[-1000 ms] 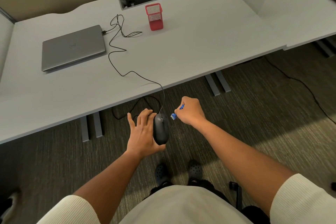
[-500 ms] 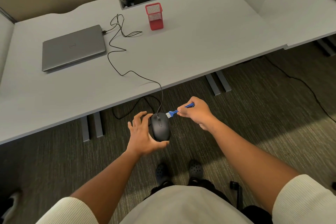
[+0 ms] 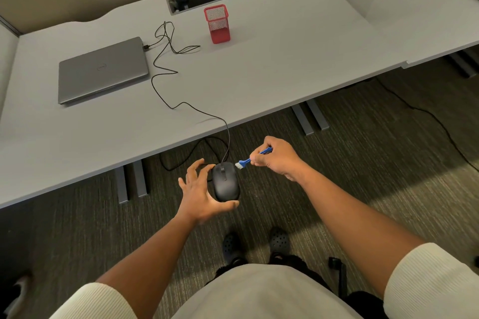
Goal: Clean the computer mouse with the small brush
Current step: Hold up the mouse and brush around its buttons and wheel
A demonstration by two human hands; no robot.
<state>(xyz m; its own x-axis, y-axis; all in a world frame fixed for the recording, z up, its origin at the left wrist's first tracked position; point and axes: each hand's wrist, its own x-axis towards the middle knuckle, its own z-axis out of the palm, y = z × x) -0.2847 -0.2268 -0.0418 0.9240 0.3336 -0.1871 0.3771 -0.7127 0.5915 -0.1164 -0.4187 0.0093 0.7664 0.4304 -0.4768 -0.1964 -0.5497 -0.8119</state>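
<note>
Mouse (image 3: 225,185), black, wired: resting in the left hand (image 3: 201,195), fingers spread, thumb curling under its rear, off the desk (image 3: 272,70) edge above the carpet. Brush (image 3: 246,161), small, blue: right hand (image 3: 276,159) is pinching its handle, bristles just beside the mouse's front right.

Around the closed grey laptop (image 3: 102,70), the white desk top (image 3: 272,65) lies open to its right, crossed by a thin black cable (image 3: 166,70); a red mesh pen cup (image 3: 217,24) stands beyond.
</note>
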